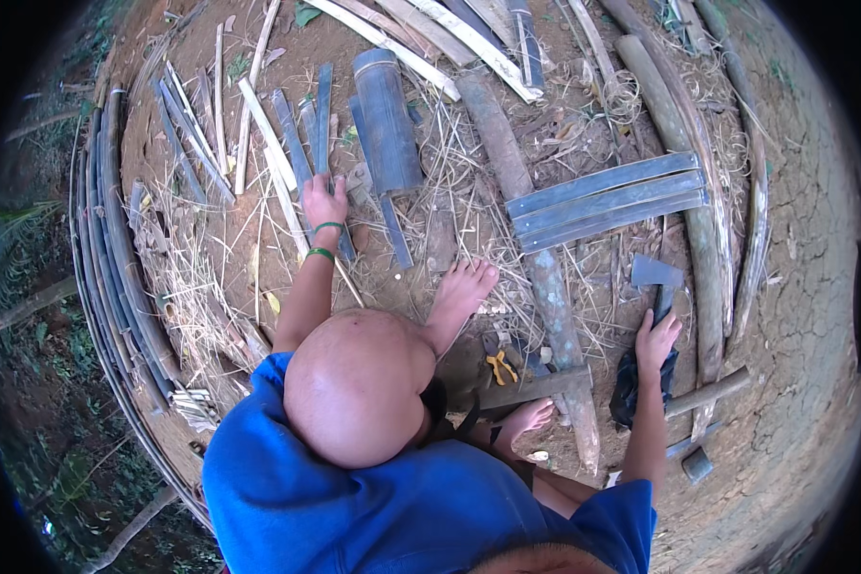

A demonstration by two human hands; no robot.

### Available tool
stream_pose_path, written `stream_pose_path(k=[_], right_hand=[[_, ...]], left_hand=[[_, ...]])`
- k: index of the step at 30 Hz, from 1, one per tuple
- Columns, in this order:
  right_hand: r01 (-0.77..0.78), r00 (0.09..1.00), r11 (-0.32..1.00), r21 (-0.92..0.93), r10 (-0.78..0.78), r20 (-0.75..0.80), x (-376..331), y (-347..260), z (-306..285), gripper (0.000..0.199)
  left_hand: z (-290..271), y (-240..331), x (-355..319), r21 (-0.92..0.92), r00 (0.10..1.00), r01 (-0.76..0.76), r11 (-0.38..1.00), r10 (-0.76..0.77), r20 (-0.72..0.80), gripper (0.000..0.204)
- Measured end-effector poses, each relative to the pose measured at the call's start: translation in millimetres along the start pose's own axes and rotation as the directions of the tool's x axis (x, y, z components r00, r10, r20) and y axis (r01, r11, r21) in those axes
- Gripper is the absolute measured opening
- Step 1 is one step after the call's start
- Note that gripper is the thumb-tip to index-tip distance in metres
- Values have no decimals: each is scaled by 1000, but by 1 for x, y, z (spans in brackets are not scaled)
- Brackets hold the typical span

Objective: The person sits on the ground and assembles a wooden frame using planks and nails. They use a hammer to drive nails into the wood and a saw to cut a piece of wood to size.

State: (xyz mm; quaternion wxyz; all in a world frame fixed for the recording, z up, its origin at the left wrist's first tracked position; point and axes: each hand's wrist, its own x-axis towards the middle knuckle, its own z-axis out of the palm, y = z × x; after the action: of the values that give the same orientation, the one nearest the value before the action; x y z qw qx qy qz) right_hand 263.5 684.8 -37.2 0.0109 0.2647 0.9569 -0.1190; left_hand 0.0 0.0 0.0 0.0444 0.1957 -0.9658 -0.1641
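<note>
My left hand (323, 203), with green bands at the wrist, is closed on a dark bamboo strip (294, 134) lying among others on the ground. Another narrow strip (323, 110) runs beside its fingertips. To the right, my right hand (657, 340) is wrapped around the black handle of a hatchet (656, 272), whose broad grey blade points away from me. A bundle of split bamboo slats (607, 203) rests across two logs just beyond the blade. Between my hands, a wide curved bamboo piece (388, 120) lies on the litter.
Yellow-handled pliers (500, 367) lie near my feet, by a short wooden bar (531, 390). A black bag (628, 387) is beside my right forearm. Long bamboo poles (115, 239) line the left edge. Pale strips (469, 43) and shavings cover the far ground.
</note>
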Motion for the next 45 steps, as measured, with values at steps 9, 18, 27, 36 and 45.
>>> stream_pose_path(k=[9,18,27,36,45], right_hand=[[315,887,948,49,-313,339,-9,16,-124,37],[-33,987,744,668,-82,140,-17,-89,-149,30],[-387,917,200,900,-16,398,3,-184,-57,40],[-486,866,33,873,149,477,50,-166,-36,39],[-408,912,66,910,-12,410,53,-179,-69,38]], left_hand=[[-25,-58,28,300,991,129,945,-117,-58,50],[-77,146,-32,-349,830,-534,770,557,-41,38],[19,299,-220,-659,372,-523,541,840,394,38],[27,250,-210,-769,497,-8,639,670,552,32],[4,89,-114,-309,970,-230,923,191,-151,25]])
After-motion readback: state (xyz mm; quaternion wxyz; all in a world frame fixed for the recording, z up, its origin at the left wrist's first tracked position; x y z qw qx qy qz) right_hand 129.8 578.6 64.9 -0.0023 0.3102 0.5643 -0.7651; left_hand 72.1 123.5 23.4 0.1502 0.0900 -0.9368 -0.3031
